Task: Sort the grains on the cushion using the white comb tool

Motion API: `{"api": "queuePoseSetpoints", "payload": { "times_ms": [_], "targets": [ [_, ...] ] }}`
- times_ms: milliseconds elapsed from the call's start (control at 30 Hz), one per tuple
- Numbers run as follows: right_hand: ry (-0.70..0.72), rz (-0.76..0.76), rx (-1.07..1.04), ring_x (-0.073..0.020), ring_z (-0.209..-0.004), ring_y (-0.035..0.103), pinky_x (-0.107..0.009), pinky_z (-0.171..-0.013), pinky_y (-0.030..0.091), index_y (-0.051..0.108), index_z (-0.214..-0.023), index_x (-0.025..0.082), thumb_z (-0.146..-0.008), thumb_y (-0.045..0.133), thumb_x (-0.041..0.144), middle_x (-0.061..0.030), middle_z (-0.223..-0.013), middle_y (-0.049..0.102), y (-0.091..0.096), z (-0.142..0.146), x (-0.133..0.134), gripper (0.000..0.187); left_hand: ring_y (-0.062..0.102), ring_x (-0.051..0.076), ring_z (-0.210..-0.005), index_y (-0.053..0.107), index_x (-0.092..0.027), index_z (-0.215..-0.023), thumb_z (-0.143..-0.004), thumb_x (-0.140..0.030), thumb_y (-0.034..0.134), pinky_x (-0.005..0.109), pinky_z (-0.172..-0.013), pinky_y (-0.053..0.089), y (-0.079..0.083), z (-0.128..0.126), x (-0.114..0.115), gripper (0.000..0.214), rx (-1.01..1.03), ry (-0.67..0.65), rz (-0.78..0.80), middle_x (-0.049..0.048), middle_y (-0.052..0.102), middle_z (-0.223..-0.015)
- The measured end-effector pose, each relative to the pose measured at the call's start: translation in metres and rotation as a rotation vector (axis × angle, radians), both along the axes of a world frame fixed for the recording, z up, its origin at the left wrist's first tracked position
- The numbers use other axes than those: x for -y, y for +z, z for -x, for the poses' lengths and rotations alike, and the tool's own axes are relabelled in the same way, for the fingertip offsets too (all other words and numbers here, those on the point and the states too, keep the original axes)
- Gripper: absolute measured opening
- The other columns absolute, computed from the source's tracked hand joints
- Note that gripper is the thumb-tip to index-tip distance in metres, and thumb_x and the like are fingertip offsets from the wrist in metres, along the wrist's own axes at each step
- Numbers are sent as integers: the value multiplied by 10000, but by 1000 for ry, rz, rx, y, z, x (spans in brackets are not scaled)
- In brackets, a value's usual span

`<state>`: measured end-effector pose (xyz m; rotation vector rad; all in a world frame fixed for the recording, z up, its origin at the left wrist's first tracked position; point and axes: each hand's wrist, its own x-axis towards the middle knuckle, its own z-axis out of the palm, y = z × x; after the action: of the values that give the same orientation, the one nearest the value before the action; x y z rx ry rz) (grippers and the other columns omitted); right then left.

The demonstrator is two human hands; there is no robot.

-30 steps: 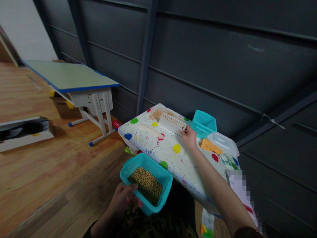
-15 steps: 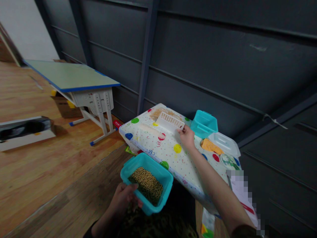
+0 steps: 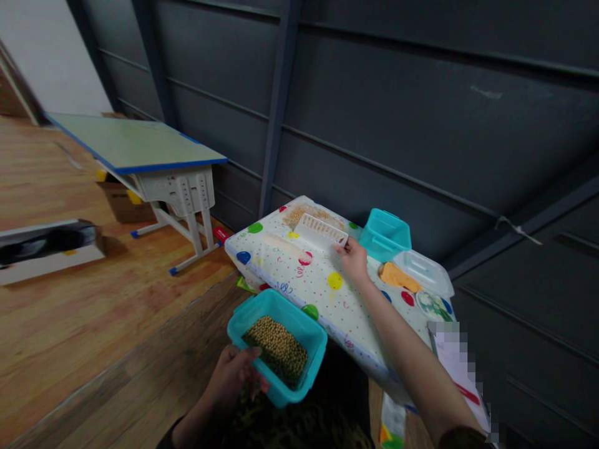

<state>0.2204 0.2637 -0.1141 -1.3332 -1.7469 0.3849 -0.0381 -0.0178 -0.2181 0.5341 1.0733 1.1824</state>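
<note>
My left hand (image 3: 241, 368) grips the near-left rim of a teal plastic container (image 3: 311, 333), thumb on the inside, holding it tilted in front of the table. Round tan beans, probably soybeans (image 3: 278, 346), cover its bottom. At the table, my right hand (image 3: 352, 254) is closed on the near end of a white slotted plastic tray (image 3: 321, 231), which stands on the patterned tablecloth (image 3: 290, 271). Just behind the tray lie loose beans (image 3: 296, 216) spread on the cloth. A pale whitish streak (image 3: 285, 245) runs along the cloth on the tray's near side.
Right of my right hand stand a second teal container (image 3: 386, 234), a clear lid (image 3: 428, 271), an orange cloth (image 3: 400, 276) and a small round item (image 3: 433, 305). A clipboard with paper (image 3: 453, 355) lies at the right edge. Left is a green-topped desk (image 3: 140, 143); a dark wall (image 3: 397, 93) rises behind.
The far end of the white tray has shifted very slightly, and its slots show at a slightly different tilt. Both hands and the bean container stay nearly in place.
</note>
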Motion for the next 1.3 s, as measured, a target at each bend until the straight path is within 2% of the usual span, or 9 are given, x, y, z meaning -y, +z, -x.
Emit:
{"api": "queuePoseSetpoints", "payload": {
  "times_ms": [100, 233, 433, 600, 767, 1000, 1200, 1300],
  "targets": [
    [17, 38, -51, -258, -843, 688, -383, -823, 576, 677, -927, 240, -834, 697, 324, -18, -809, 740, -3, 2, 4, 126, 523, 149, -308, 618, -223, -370, -715, -612, 817, 266, -347, 383, -1, 1, -1, 556, -20, -22, -5, 109, 688, -412],
    [35, 52, -84, -272, -855, 696, -395, -825, 585, 699, -949, 242, -828, 708, 326, -16, -796, 738, -6, 2, 12, 147, 493, 156, -302, 630, -224, -365, -692, -655, 779, 274, -331, 368, -10, -1, -2, 561, -41, -25, -6, 105, 634, -364],
    [52, 73, -114, -280, -850, 705, -397, -809, 589, 701, -936, 240, -819, 721, 338, -21, -783, 741, -3, 0, 18, 154, 505, 157, -294, 590, -227, -361, -676, -657, 827, 273, -318, 360, -15, -3, 0, 583, -3, 27, 2, 110, 655, -385],
    [56, 77, -127, -267, -843, 702, -387, -813, 588, 676, -905, 248, -820, 724, 345, -9, -782, 738, 0, 10, 16, 137, 482, 148, -279, 653, -210, -382, -699, -669, 803, 277, -316, 370, -17, -2, -1, 578, -37, 9, -1, 110, 648, -384],
    [47, 61, -84, -253, -817, 684, -374, -811, 564, 610, -829, 259, -808, 711, 315, -4, -781, 719, 4, 24, 6, 116, 502, 159, -285, 646, -213, -372, -689, -669, 793, 280, -320, 387, -13, -1, -2, 575, -53, -6, 7, 109, 619, -359],
    [-125, -22, -75, -256, -765, 666, -385, -802, 522, 579, -822, 261, -838, 663, 330, -29, -782, 716, 8, 18, -1, 110, 451, 146, -263, 629, -226, -361, -675, -663, 785, 281, -309, 363, -14, -4, -4, 560, -55, 10, 20, 112, 633, -363],
    [-54, 8, -58, -239, -734, 616, -360, -774, 498, 547, -811, 279, -832, 658, 358, 5, -722, 659, 3, 18, 2, 138, 434, 132, -253, 662, -213, -359, -647, -674, 827, 273, -304, 328, -7, -4, -2, 568, -20, 7, 12, 96, 630, -355],
    [-76, 4, -16, -223, -696, 569, -349, -740, 463, 502, -769, 284, -824, 664, 356, 20, -686, 616, 1, 20, 3, 186, 486, 139, -301, 693, -208, -403, -713, -612, 845, 268, -340, 371, 1, -1, 1, 531, 2, -10, -3, 93, 683, -408]
  ]
}}
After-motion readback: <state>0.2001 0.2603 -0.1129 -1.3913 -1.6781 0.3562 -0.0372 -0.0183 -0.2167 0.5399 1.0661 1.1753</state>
